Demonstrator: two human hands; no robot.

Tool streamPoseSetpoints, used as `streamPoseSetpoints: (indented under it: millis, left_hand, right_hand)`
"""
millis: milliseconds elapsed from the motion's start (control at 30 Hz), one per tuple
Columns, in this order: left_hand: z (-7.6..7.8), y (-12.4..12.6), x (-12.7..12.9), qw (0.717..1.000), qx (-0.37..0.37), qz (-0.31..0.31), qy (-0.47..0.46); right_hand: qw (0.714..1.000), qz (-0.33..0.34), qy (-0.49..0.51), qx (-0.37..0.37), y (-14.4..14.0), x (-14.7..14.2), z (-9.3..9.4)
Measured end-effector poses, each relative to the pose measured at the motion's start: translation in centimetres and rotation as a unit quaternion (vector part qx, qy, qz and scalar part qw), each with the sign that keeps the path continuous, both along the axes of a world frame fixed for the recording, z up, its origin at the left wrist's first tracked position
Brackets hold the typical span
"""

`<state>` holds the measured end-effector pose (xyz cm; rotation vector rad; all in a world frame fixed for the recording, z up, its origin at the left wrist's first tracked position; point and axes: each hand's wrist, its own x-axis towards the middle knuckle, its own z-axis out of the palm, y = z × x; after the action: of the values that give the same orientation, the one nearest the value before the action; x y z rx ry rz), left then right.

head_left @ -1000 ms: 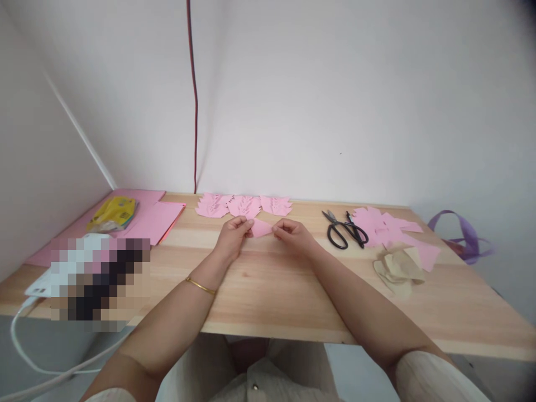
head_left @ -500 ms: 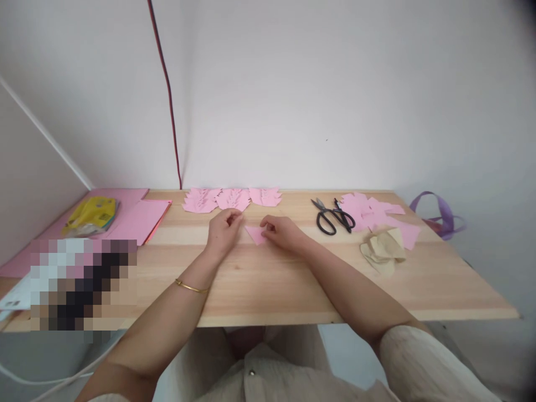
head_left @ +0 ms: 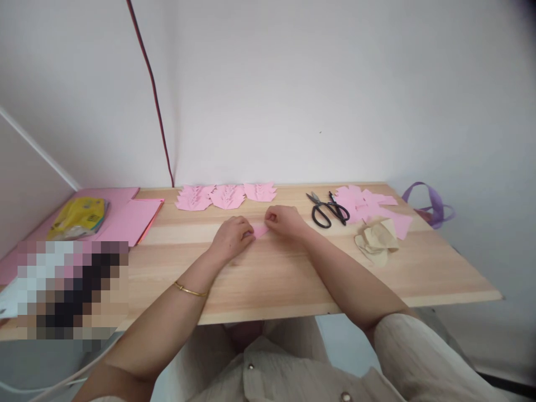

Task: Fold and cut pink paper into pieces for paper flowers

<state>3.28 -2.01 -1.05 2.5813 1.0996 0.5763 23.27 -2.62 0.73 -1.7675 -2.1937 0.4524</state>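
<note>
Between my two hands a small piece of pink paper [head_left: 261, 231] shows, low over the wooden table [head_left: 268, 279]. My left hand [head_left: 233, 239] has its fingers curled onto the left end of the paper. At the other end, my right hand [head_left: 285, 222] pinches the paper with bent fingers. Much of the piece is hidden by my fingers. Behind my hands, along the wall, lie three pink paper cut-outs with jagged edges: a left one [head_left: 194, 197], a middle one [head_left: 227, 196] and a right one [head_left: 260, 191].
Right of my hands lie black-handled scissors [head_left: 321, 215], pink paper scraps [head_left: 355, 201] and crumpled beige paper [head_left: 377, 241]. A purple ribbon [head_left: 438, 206] is at the right edge. On the left are pink sheets [head_left: 138, 218] and a yellow packet [head_left: 81, 215]. A blurred-out patch covers the near left corner.
My left hand has moved right and nearer, and its fingers now take the left end of the pink paper. The paper has turned between my hands. The view has shifted slightly.
</note>
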Motion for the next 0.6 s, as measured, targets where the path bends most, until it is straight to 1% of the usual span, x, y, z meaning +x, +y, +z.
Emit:
streamPoseSetpoints:
  millis: [67, 100, 167, 233, 300, 367, 433, 500, 567, 600]
  left_hand:
    - [0.1, -0.1, 0.0, 1.000, -0.001, 0.006, 0.004]
    - [0.1, -0.1, 0.1, 1.000, -0.003, 0.007, 0.004]
    - [0.2, -0.2, 0.1, 1.000, -0.005, 0.010, 0.004]
    - [0.2, -0.2, 0.1, 1.000, -0.007, 0.012, 0.003]
    - [0.2, -0.2, 0.1, 1.000, -0.007, 0.011, 0.000]
    - [0.2, -0.2, 0.1, 1.000, -0.006, 0.009, -0.003]
    - [0.1, -0.1, 0.1, 1.000, -0.006, 0.009, -0.003]
    - [0.1, -0.1, 0.1, 1.000, -0.006, 0.011, 0.000]
    - [0.0, -0.1, 0.1, 1.000, -0.007, 0.014, 0.000]
    - [0.0, -0.1, 0.1, 1.000, -0.008, 0.016, -0.002]
  right_hand:
    - [0.999, 0.027, 0.024, -0.015, -0.4, -0.7, -0.2]
    - [0.999, 0.038, 0.021, -0.020, -0.6, -1.1, -0.4]
    - [0.999, 0.037, -0.005, -0.028, -0.7, -1.4, -0.5]
    - [0.999, 0.013, -0.035, -0.040, -0.4, -1.0, -0.4]
    - [0.997, -0.025, -0.054, -0.053, 0.2, 0.1, -0.2]
    - [0.994, -0.068, -0.064, -0.059, 0.8, 1.1, 0.1]
    - [0.993, -0.088, -0.056, -0.052, 0.8, 1.5, 0.3]
    - [0.996, -0.067, -0.029, -0.044, 0.4, 0.9, 0.2]
    - [0.999, -0.015, -0.004, -0.046, -0.1, -0.2, 0.0]
    - [0.999, 0.008, -0.008, -0.045, -0.2, -0.6, -0.1]
